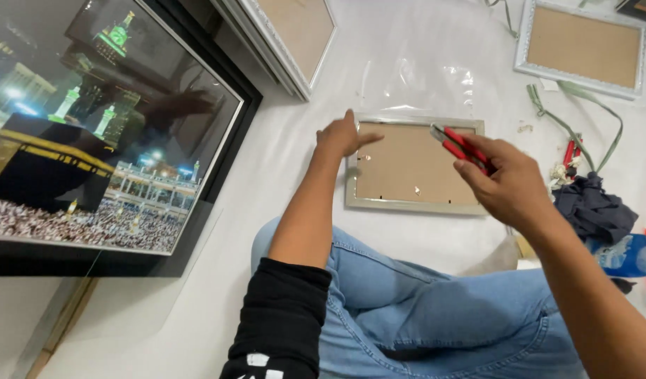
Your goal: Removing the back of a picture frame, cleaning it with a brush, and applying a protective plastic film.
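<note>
Blue-jeaned knee (435,302) nearest the lens, person seated on a white sheet (267,210) spread over the floor; black sleeve on the left forearm. Small silver picture frame (414,165) lies face down just beyond the knee, brown backing board up. Left hand (342,137) rests on the frame's corner at ten o'clock, fingers spread and loose, gripping nothing. Right hand (509,182) hovers over the frame's edge at three o'clock, fingers closed around red-handled pliers (460,146), their nose pointing toward eleven o'clock above the board.

Judgement on handling: frame looks light and rigid; backing board thin and likely to flex; any glass beneath would be fragile; best held by the outer moulding, pressed flat at a corner.

Around: large black-framed night-scene print (105,133) at nine o'clock; more pale frames, back up, at twelve (295,35) and one o'clock (582,45); green cord (568,126), dark cloth (593,207) and blue plastic bottle (624,256) at three o'clock.
</note>
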